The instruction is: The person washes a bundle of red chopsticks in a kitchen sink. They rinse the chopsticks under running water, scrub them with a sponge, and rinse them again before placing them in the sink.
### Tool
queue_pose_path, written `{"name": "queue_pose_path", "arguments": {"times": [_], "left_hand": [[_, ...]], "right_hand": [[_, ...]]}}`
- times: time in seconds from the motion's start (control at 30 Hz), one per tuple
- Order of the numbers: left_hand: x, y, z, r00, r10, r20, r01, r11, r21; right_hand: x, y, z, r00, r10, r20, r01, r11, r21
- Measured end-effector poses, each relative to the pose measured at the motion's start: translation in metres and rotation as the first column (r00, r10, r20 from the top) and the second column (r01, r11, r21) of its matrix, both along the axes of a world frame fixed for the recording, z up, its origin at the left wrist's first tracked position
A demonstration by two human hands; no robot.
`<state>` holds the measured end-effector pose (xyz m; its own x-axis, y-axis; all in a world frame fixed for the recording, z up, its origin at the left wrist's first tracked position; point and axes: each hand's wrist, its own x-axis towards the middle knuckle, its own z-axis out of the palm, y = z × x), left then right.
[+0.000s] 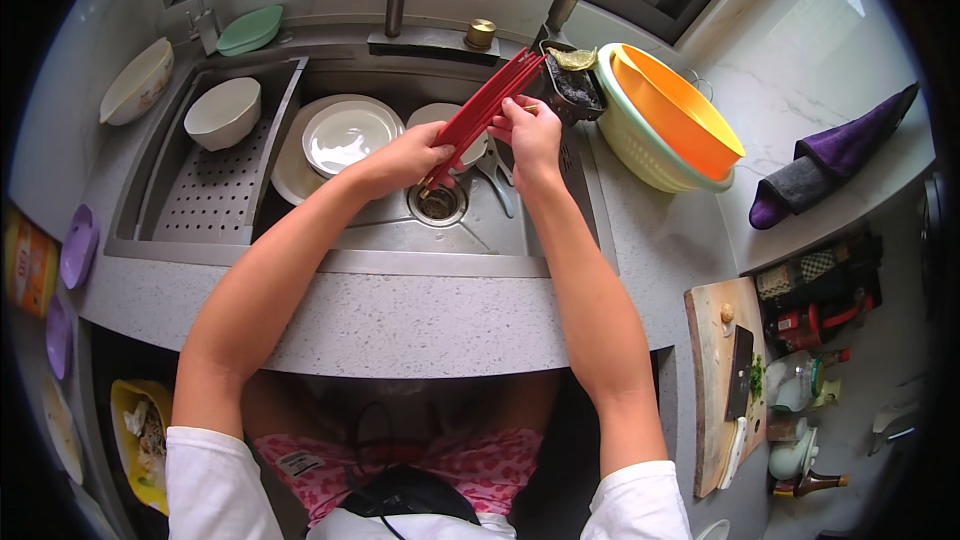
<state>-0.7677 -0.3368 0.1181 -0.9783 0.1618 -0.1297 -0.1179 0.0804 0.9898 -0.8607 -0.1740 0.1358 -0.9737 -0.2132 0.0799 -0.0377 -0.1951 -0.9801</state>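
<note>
A bundle of red chopsticks point(491, 101) slants across the sink, with gold-coloured ends low near the drain point(438, 204). My left hand point(420, 157) grips the bundle around its lower part. My right hand point(531, 131) has its fingertips closed at the upper part, and a small gold-coloured bit shows by them. Under my hands in the steel sink point(375, 238) lie white plates point(351, 136), partly covered by my left hand. A spoon with a pale blue handle point(496, 187) rests right of the drain.
A perforated drainer tray point(206, 195) holds a white bowl point(223, 112) at left. Right of the sink stand a pale green colander point(645, 154) and an orange basin point(675, 120). Further right, a cleaver point(739, 371) and a white-handled knife point(733, 454) lie on a cutting board point(709, 360).
</note>
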Motion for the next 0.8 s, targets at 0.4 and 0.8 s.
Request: {"name": "queue_pose_path", "arguments": {"times": [0.4, 0.8], "left_hand": [[0.002, -0.005, -0.001, 0.999, -0.032, 0.027, 0.029, 0.995, 0.095], [-0.001, -0.021, -0.002, 0.953, 0.255, 0.164, -0.298, 0.881, 0.367]], "right_hand": [[0.001, -0.004, -0.006, 0.998, 0.006, -0.063, -0.006, 1.000, 0.002], [0.017, -0.013, 0.010, 0.927, -0.018, -0.374, 0.068, 0.991, 0.119]]}}
